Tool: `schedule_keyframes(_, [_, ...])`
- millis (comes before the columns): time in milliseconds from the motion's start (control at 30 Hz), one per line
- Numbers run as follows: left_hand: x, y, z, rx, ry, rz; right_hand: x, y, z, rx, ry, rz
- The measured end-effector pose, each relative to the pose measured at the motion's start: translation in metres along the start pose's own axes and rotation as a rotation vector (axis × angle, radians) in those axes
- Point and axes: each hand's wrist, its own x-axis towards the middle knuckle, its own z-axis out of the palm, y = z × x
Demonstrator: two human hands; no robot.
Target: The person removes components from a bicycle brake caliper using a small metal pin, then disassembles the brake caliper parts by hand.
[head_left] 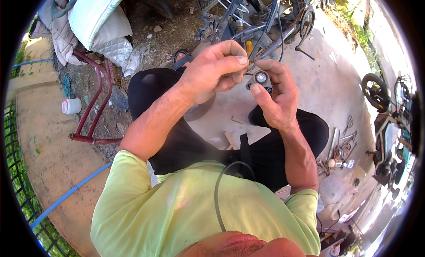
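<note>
My right hand [281, 95] grips a small grey metal part with a round shiny centre [261, 77], held between thumb and fingers in front of my knees. Close by on its left, my left hand [217, 69] is closed in a pinch, thumb against the fingers. Whatever lies between those fingertips is too small to make out. Beyond both hands stands a bicycle frame [248, 33] with a crank and chainring [306, 22]. A yellow handle [249, 47] shows just past my fingertips. On the concrete below lies an L-shaped hex key [237, 120].
Hand tools [343, 146] lie scattered on the floor to the right, scissors [349, 121] among them. Farther right is a small wheeled vehicle [385, 124]. On the left are a dark red metal frame [95, 102], a white tub [71, 106], silvery sheeting [113, 40] and a blue pipe [71, 193].
</note>
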Motion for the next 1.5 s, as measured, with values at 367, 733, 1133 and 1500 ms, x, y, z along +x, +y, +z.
schedule_keyframes(367, [0.001,-0.010,0.002,0.292,-0.002,0.017,0.001,-0.009,-0.005,-0.087,-0.133,0.090])
schedule_keyframes(733, [0.001,-0.007,-0.001,0.082,0.050,-0.071,0.001,-0.007,0.001,0.038,-0.057,0.024])
schedule_keyframes(1133, [0.000,-0.005,0.001,-0.203,0.034,-0.128,0.001,-0.005,0.000,0.081,-0.002,0.083])
schedule_keyframes(1500, [0.003,-0.017,0.003,-0.182,0.036,-0.210,0.001,-0.008,0.007,0.138,0.073,0.073])
